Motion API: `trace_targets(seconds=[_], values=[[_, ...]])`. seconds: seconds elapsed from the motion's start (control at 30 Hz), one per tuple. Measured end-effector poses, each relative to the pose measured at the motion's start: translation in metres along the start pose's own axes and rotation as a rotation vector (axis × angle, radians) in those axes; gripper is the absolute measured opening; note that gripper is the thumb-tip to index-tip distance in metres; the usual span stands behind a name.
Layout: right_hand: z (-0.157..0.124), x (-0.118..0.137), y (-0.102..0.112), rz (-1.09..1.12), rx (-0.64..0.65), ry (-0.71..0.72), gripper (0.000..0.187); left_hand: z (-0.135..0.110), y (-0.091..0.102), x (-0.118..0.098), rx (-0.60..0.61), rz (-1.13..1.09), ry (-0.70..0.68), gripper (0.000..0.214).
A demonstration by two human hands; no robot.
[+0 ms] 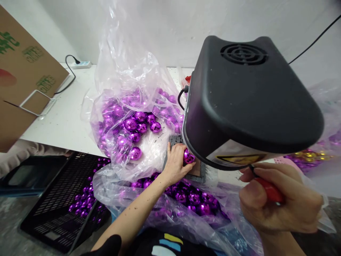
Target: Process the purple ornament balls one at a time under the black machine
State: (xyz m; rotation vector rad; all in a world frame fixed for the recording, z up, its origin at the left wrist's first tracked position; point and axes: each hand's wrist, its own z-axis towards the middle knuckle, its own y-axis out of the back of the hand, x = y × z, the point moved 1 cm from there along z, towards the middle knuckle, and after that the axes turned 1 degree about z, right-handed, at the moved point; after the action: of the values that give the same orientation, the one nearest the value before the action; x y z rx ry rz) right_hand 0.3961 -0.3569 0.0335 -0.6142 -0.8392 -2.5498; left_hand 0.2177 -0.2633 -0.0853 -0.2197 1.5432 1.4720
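Observation:
My left hand (pixel 176 161) reaches under the black machine head (pixel 247 103) and pinches a shiny purple faceted ball (pixel 188 156) on the grey base plate (pixel 198 174). Close to the camera, my right hand (pixel 279 201) is wrapped round a red lever handle (pixel 270 190) at the machine's front. A clear plastic bag (pixel 128 117) full of purple balls lies just behind my left hand. A second clear bag (pixel 191 202) with more purple balls lies in front, below my forearm.
A black plastic crate (pixel 61 199) holding several purple balls sits at the lower left. A cardboard box (pixel 23 71) stands at the left edge, a white power strip (pixel 81 64) at the back. Gold and purple balls (pixel 309 158) lie in plastic at the right.

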Motion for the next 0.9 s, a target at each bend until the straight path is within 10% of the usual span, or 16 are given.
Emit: trace_targets(seconds=[0.3,0.9], values=[[-0.004,0.001,-0.002,-0.168,0.131,0.323,0.003,0.0,0.002,-0.003,-0.026,0.061,-0.011,0.031],[-0.024,-0.004,-0.01,-0.104,0.112,0.169,0.014,-0.001,-0.002,0.001,-0.016,-0.077,0.01,0.042]])
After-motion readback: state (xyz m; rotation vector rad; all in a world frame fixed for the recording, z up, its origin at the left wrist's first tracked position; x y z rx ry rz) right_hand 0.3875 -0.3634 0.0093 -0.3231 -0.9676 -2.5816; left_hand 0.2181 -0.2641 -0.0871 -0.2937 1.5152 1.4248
